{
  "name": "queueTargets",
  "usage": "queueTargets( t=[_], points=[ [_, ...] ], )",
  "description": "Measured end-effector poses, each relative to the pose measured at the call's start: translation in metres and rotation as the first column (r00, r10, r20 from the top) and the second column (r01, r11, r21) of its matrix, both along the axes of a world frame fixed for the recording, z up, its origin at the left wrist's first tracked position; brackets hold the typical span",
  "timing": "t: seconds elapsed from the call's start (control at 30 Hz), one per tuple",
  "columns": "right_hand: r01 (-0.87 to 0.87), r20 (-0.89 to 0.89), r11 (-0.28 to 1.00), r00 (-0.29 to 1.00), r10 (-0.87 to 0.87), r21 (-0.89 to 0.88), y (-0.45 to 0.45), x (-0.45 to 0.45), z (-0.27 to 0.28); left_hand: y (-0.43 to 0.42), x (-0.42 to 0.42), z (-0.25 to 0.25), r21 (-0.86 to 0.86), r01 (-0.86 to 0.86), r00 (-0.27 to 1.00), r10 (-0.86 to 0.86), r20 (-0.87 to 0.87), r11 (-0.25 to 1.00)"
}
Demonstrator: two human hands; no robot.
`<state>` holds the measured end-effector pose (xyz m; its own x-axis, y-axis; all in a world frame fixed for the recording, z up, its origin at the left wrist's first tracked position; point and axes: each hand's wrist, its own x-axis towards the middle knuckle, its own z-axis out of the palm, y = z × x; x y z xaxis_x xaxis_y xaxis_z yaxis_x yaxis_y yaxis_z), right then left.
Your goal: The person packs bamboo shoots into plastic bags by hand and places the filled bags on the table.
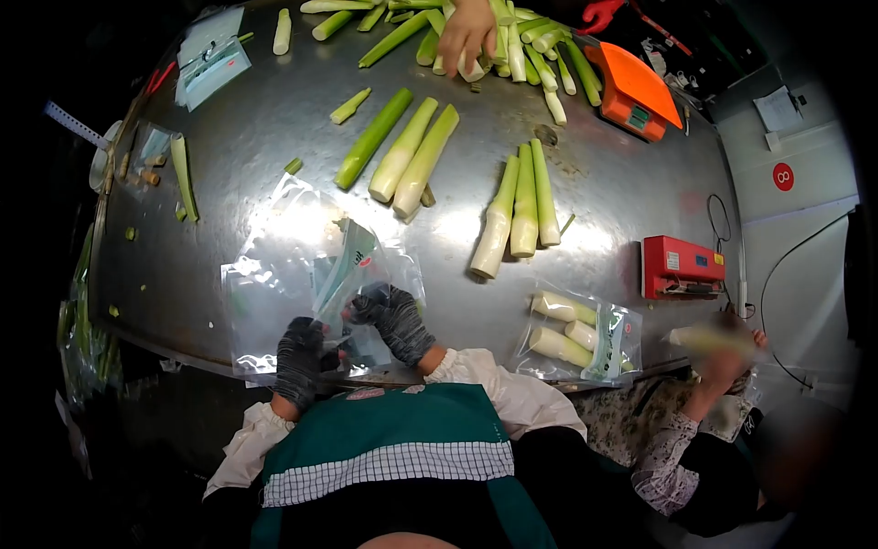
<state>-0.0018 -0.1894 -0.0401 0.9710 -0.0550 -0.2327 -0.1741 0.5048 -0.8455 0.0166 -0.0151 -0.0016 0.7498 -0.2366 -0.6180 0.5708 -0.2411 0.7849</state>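
My left hand (300, 364), in a dark grey knit glove, has its fingers closed on the near part of a clear plastic bag. My right hand (395, 322), gloved the same way, pinches the raised side of this plastic bag (352, 261), which has a printed green panel. More clear bags (261, 306) lie flat beneath and beside it. Beyond the bags rest several peeled water bamboo shoots (428, 160), pale at the base and green at the top. Three more shoots (523, 201) lie side by side to the right.
A filled bag of shoots (562, 340) lies near the front edge, below a red sealing machine (681, 267). An orange scale (631, 91) stands at the back right. Another person's hand (468, 37) touches the shoot pile; a co-worker at right holds a blurred pale item (704, 339).
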Motion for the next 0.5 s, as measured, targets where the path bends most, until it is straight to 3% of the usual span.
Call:
queueTargets(
  t=[0.07, 0.1, 0.13, 0.17, 0.2, 0.27, 0.33, 0.37, 0.4, 0.43, 0.47, 0.5],
  points=[
    [-0.169, -0.108, 0.983, 0.981, 0.16, -0.075, -0.004, -0.001, 0.013, -0.002, 0.003, 0.01, -0.246, -0.337, 0.941, 0.337, -0.041, 0.909],
    [-0.17, -0.106, 0.982, 0.981, 0.162, -0.077, -0.006, 0.0, 0.017, -0.001, 0.008, 0.007, -0.25, -0.297, 0.927, 0.341, 0.156, 0.922],
    [-0.325, -0.094, 0.922, 0.945, 0.312, -0.212, -0.008, 0.001, 0.022, 0.006, 0.01, 0.009, -0.251, -0.299, 0.926, 0.343, 0.156, 0.921],
    [-0.462, -0.105, 0.819, 0.884, 0.455, -0.342, -0.012, 0.002, 0.028, 0.016, 0.012, 0.015, -0.154, -0.281, 0.891, 0.317, 0.327, 0.947],
    [-0.464, -0.115, 0.817, 0.884, 0.454, -0.343, -0.022, 0.003, 0.041, 0.018, 0.014, 0.024, -0.055, -0.272, 0.838, 0.265, 0.477, 0.961],
    [-0.541, -0.131, 0.481, 0.747, 0.652, -0.69, -0.056, 0.007, 0.074, 0.018, 0.016, 0.04, -0.052, -0.335, 0.809, 0.316, 0.496, 0.941],
    [-0.334, -0.166, 0.491, 0.921, 0.353, -0.805, -0.121, 0.021, 0.053, 0.031, 0.021, 0.051, -0.042, -0.447, 0.65, 0.357, 0.671, 0.894],
    [-0.097, 0.096, 0.406, 0.898, 0.43, -0.909, -0.129, 0.02, 0.045, 0.037, 0.023, 0.056, 0.002, -0.49, 0.587, 0.328, 0.74, 0.871],
    [-0.238, -0.19, 0.446, 0.97, 0.152, -0.863, -0.155, 0.026, 0.06, 0.055, 0.025, 0.062, 0.219, -0.521, 0.49, 0.078, 0.868, 0.825],
    [0.003, 0.02, 0.253, 0.998, 0.066, -0.968, -0.199, 0.034, 0.032, 0.06, 0.026, 0.067, 0.185, -0.559, 0.421, 0.083, 0.903, 0.808],
    [0.108, 0.111, -0.079, 0.993, -0.031, -0.991, -0.229, 0.039, 0.044, 0.063, 0.025, 0.072, 0.151, -0.595, 0.351, 0.086, 0.933, 0.79],
    [0.008, 0.023, -0.561, 1.0, -0.019, -0.828, -0.288, 0.052, 0.038, 0.061, 0.025, 0.082, 0.15, -0.595, 0.362, 0.096, 0.927, 0.789]
  ],
)
